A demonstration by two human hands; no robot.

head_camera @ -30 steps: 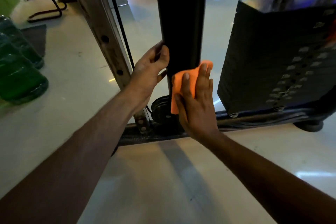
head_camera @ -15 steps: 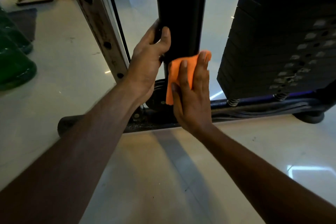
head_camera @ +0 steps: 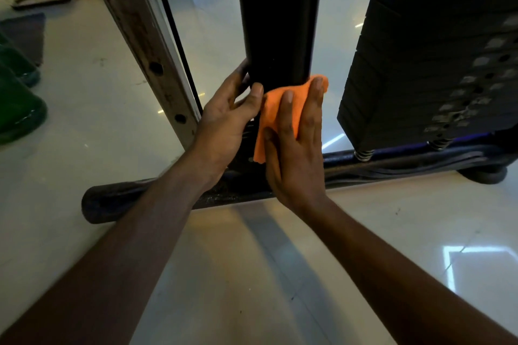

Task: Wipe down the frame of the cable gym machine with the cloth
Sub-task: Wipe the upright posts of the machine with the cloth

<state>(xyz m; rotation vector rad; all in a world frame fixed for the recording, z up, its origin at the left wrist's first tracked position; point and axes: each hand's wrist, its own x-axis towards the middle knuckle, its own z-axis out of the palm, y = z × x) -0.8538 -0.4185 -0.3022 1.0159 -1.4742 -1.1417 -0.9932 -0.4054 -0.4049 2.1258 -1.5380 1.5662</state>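
Cloth (head_camera: 283, 109), orange and partly folded, lies flat against the lower front of the black upright post (head_camera: 280, 17), and everything here is placed from that post. Far to the post's left stand green cones (head_camera: 16, 109) on the pale tiled floor (head_camera: 84, 98); nearer, a worn silver rail (head_camera: 145, 45) with round holes leans up and away, a thin black cable (head_camera: 173, 31) running just beside it. The left hand (head_camera: 224, 126) grips the post's left edge, thumb on the front face and fingers (head_camera: 241, 75) curled round behind, so it braces rather than wipes. Just right of it, the right hand (head_camera: 297, 148) presses the cloth to the post with its fingers straight and together, pointing up along the post; the cloth's lower corner hangs loose below the thumb. The post's long axis runs straight up from the fingertips, so the unwiped face lies above them and the short remainder below, down to the base bar (head_camera: 406, 159) that crosses the floor behind both wrists. The right hand is plainly the one to make the stroke. Upward there is open room along the post; downward the base bar looks like the stop. Right of the post, across a gap of floor, stands the dark weight stack (head_camera: 437, 64), well apart from the cloth, so a sideways wrap round the post's right edge seems unobstructed.
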